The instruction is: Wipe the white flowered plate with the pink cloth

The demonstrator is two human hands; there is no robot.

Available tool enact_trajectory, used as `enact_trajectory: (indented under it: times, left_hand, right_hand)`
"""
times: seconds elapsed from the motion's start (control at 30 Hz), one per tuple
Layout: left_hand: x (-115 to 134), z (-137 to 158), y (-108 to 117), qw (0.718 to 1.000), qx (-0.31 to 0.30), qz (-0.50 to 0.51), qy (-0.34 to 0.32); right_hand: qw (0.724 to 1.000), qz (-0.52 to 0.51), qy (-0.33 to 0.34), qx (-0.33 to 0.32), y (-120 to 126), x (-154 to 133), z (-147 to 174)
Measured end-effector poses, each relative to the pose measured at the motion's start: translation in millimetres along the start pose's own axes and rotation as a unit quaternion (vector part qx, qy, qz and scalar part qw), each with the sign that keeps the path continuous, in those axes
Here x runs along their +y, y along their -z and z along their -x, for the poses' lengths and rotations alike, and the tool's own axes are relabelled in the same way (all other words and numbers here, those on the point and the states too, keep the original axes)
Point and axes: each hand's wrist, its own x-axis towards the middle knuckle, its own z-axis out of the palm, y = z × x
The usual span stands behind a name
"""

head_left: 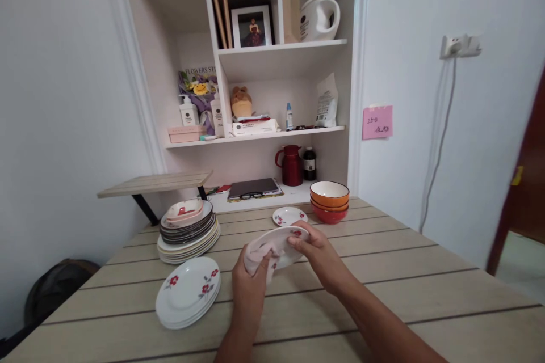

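Note:
A white plate (279, 235) with red flowers is held tilted above the table. My right hand (317, 249) grips its right rim, thumb on the upper face. My left hand (249, 278) is closed on a pale pinkish cloth (259, 255), which it presses against the plate's left side. To the left lies a stack of matching flowered plates (185, 289). Beyond the held plate, a small flowered plate (289, 215) rests on the table, beside stacked orange and red bowls (329, 202).
At the back left stand stacked dark-rimmed and yellow-rimmed plates (189, 238) with small dishes (184, 211) on top. A raised wooden shelf (155, 184) juts over the table's back left corner. Behind the table, a white shelf unit (272, 51) holds a red jug (292, 165) and a laptop (254, 188).

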Motion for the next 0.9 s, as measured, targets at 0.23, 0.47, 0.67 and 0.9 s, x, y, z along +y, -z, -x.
enact_trajectory:
  times: [0.23, 0.47, 0.67, 0.9]
  left_hand:
    - [4, -3, 2, 0.999, 0.019, 0.009, 0.037]
    - [-7, -4, 8, 0.99, -0.023, -0.085, -0.109]
    - [-11, -7, 16, 0.922, -0.06, -0.253, -0.286]
    - [-16, -7, 15, 0.853, -0.084, -0.355, -0.374]
  right_hand:
    - [0.997, 0.07, 0.02, 0.034, -6, 4, 0]
    - [0.93, 0.324, 0.168, 0.036, 2, 5, 0]
    - [0.85, 0.474, 0.229, -0.012, 3, 4, 1]
    - [0.769, 0.589, 0.238, -0.07, -11, -5, 6]
